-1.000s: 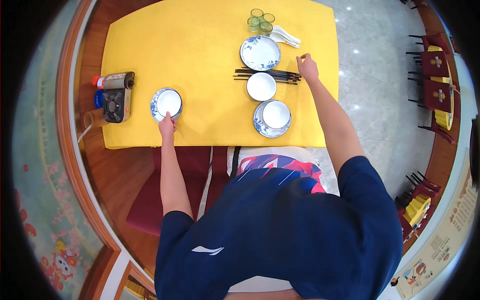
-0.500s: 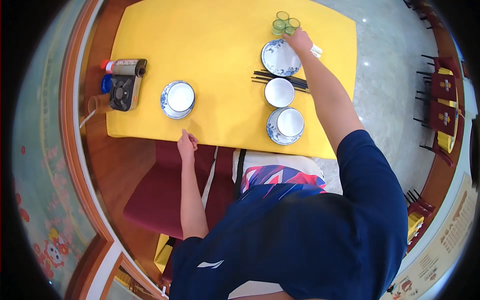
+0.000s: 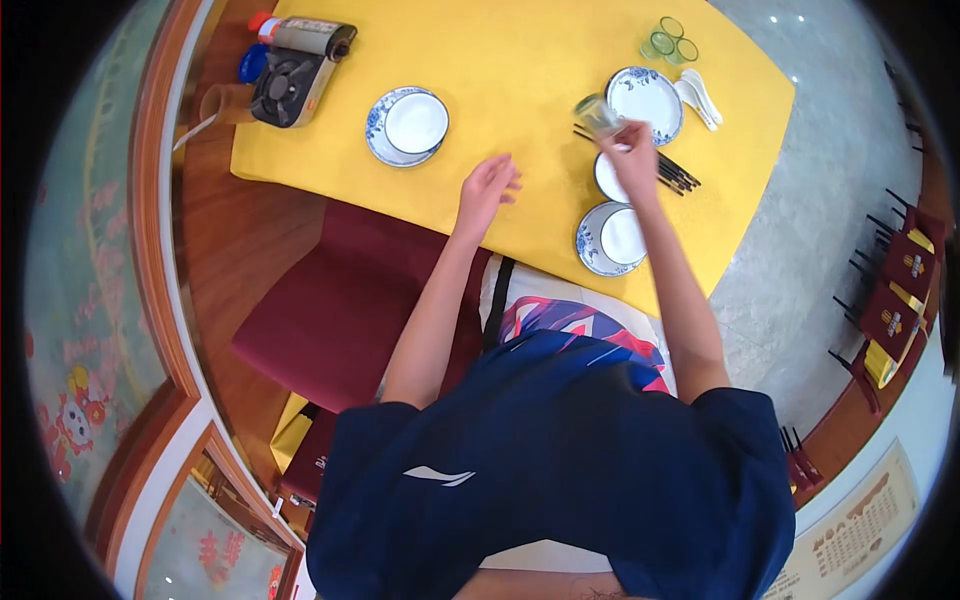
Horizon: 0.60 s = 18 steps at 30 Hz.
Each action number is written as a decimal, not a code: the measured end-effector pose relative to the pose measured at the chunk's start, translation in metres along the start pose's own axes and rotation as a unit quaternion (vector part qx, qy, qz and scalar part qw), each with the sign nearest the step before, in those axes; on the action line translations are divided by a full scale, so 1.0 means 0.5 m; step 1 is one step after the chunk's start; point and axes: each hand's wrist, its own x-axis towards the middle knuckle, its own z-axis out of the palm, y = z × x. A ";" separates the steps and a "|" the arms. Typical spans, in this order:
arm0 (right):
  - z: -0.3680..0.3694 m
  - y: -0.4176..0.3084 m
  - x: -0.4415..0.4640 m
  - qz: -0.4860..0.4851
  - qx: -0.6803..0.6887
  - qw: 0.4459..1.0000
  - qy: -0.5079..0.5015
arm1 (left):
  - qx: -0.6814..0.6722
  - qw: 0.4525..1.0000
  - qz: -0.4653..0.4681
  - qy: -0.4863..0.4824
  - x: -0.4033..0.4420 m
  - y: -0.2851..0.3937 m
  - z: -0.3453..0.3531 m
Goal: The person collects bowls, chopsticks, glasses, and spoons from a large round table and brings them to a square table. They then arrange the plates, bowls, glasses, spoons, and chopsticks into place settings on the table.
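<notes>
Left of the large plate (image 3: 647, 105), the right hand (image 3: 631, 158) grips a glass (image 3: 596, 115), apparently mid-carry, needing steady handling; the left hand (image 3: 488, 190) is empty.

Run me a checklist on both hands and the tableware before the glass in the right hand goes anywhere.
1. Glass in hand: ok, the right hand holds one glass.
2. Glass clear of the tableware beneath: cannot tell, this overhead view hides its height.
3. Left hand free: ok, the left hand is open and holds nothing visible.
4. Left bowl on its plate: ok, the white bowl sits on the blue-patterned plate.
5. Chopsticks in full view: not ok, the right hand covers part of the chopsticks.
6. Spoons apart from the hands: ok, the white spoons lie right of the large plate.
</notes>
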 end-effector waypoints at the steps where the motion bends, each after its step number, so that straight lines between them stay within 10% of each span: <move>1: 0.028 -0.006 -0.037 0.014 0.054 0.998 -0.028 | 0.000 1.000 -0.002 -0.005 0.017 0.017 0.015; 13: 0.028 -0.090 -0.010 -0.105 -0.046 0.976 -0.183 | 0.085 0.976 0.201 0.013 0.096 0.074 0.003; 18: -0.056 -0.005 0.273 -0.093 -0.290 0.950 0.064 | 0.259 0.899 0.315 0.157 0.089 0.106 -0.090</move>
